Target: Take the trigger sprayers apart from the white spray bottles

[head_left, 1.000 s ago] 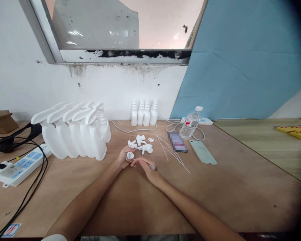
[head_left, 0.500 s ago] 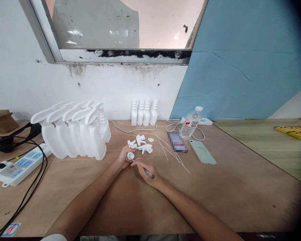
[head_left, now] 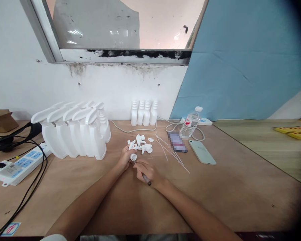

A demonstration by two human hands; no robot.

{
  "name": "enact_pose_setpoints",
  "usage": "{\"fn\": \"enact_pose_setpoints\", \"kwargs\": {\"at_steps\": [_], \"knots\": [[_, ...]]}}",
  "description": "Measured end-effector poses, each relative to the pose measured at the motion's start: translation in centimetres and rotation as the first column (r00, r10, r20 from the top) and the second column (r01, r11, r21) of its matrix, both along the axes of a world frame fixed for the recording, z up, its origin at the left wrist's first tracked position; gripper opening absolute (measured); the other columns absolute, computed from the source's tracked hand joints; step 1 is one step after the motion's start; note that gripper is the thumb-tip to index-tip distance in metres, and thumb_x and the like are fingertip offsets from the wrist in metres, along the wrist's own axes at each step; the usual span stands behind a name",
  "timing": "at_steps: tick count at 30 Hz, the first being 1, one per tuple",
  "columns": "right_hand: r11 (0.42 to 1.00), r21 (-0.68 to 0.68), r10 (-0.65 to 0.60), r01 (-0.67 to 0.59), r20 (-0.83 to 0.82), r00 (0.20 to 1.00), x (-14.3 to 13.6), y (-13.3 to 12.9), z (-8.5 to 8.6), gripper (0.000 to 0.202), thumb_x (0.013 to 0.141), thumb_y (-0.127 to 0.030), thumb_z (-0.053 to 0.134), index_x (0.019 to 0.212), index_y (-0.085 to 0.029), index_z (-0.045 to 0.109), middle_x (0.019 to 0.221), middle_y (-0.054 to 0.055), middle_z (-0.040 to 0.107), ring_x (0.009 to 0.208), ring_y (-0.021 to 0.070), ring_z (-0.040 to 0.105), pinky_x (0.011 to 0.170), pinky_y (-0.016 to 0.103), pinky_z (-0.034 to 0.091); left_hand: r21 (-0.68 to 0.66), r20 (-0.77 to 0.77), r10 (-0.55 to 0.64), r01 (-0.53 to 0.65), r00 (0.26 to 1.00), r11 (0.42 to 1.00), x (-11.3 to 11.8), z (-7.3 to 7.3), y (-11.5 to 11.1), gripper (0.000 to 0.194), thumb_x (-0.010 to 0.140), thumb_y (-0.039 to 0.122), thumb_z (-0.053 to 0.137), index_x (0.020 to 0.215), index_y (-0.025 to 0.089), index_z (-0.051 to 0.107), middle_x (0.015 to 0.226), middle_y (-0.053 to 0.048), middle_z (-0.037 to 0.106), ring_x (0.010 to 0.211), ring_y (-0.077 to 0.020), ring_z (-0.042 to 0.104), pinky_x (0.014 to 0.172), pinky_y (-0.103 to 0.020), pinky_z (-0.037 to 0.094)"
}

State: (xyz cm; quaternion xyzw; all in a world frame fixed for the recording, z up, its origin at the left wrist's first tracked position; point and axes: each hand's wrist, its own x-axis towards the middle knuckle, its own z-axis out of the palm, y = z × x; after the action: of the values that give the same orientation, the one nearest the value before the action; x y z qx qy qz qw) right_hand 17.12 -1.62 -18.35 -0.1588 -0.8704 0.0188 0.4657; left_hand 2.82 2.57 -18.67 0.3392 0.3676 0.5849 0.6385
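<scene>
My left hand (head_left: 125, 158) is closed around a white trigger spray head (head_left: 133, 157), its round cap opening turned toward my right hand. Between the fingers of my right hand (head_left: 148, 170) is a screwdriver-like tool (head_left: 146, 180) with a dark handle and a thin metal shaft. The shaft points at the cap opening; I cannot tell whether its tip touches inside. Just beyond my hands lie loose white spray heads (head_left: 145, 148) and a small flat white piece (head_left: 151, 140). Several thin white tubes (head_left: 178, 158) are scattered to the right.
Large white bottles with spray heads (head_left: 72, 137) stand at the left, beside a power strip (head_left: 25, 164) and black cables. Small white bottles (head_left: 146, 115) line the wall. On the right are a water bottle (head_left: 190, 124), a blurred-screen phone (head_left: 177, 142) and a pale green phone (head_left: 202, 152).
The spray head in my left hand has turned and shifted slightly right, its cap now tilted more to the side. My right hand and its tool have moved slightly down and tilted.
</scene>
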Motion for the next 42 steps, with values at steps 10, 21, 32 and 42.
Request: {"fn": "enact_pose_setpoints", "kwargs": {"at_steps": [10, 21, 32, 42], "knots": [[0.991, -0.121, 0.054, -0.064, -0.082, 0.995, 0.1, -0.1, 0.5, 0.031, 0.082, -0.003, 0.038, 0.101, -0.018, 0.057, 0.092, 0.008, 0.064, 0.091, 0.0186, 0.062, 0.078, 0.033, 0.053, -0.097, 0.132, -0.049, 0.062, 0.99, 0.993, 0.2, 0.3, -0.3, 0.025, 0.058, 0.026, 0.067, 0.066, 0.016, 0.046, 0.041, 0.01, 0.035, 0.03, -0.002, 0.023, 0.033, -0.019, 0.01], [0.996, -0.077, -0.034, 0.036, 0.021, 0.999, -0.3, 0.4, 0.2, 0.035, 0.08, -0.001, 0.042, 0.105, -0.02, 0.06, 0.091, 0.007, 0.063, 0.088, 0.0181, 0.059, 0.078, 0.033, 0.052, -0.138, 0.265, -0.054, 0.094, 0.963, 0.986, 0.6, -0.1, -0.1, 0.024, 0.059, 0.024, 0.067, 0.063, 0.016, 0.044, 0.045, 0.008, 0.039, 0.032, -0.0016, 0.028, 0.033, -0.017, 0.014], [0.988, 0.125, -0.104, 0.091, 0.096, 0.99, 0.3, 1.6, 0.7, 0.043, 0.082, -0.004, 0.048, 0.121, -0.02, 0.055, 0.128, 0.006, 0.059, 0.124, 0.0225, 0.048, 0.097, 0.042, 0.046, -0.132, 0.256, -0.054, 0.091, 0.965, 0.987, 0.5, 0.0, -0.4, 0.024, 0.062, 0.028, 0.07, 0.069, 0.014, 0.051, 0.055, 0.004, 0.05, 0.043, -0.0046, 0.044, 0.039, -0.016, 0.031], [0.99, 0.113, -0.08, 0.084, -0.039, 0.996, 1.3, 1.4, 1.9, 0.041, 0.081, -0.002, 0.045, 0.116, -0.02, 0.058, 0.119, 0.009, 0.065, 0.11, 0.0214, 0.059, 0.088, 0.04, 0.051, -0.028, 0.135, -0.061, 0.066, 0.989, 0.997, 0.0, 0.9, -0.5, 0.028, 0.063, 0.028, 0.071, 0.071, 0.016, 0.048, 0.048, 0.008, 0.044, 0.034, -0.003, 0.033, 0.035, -0.017, 0.017]]}}
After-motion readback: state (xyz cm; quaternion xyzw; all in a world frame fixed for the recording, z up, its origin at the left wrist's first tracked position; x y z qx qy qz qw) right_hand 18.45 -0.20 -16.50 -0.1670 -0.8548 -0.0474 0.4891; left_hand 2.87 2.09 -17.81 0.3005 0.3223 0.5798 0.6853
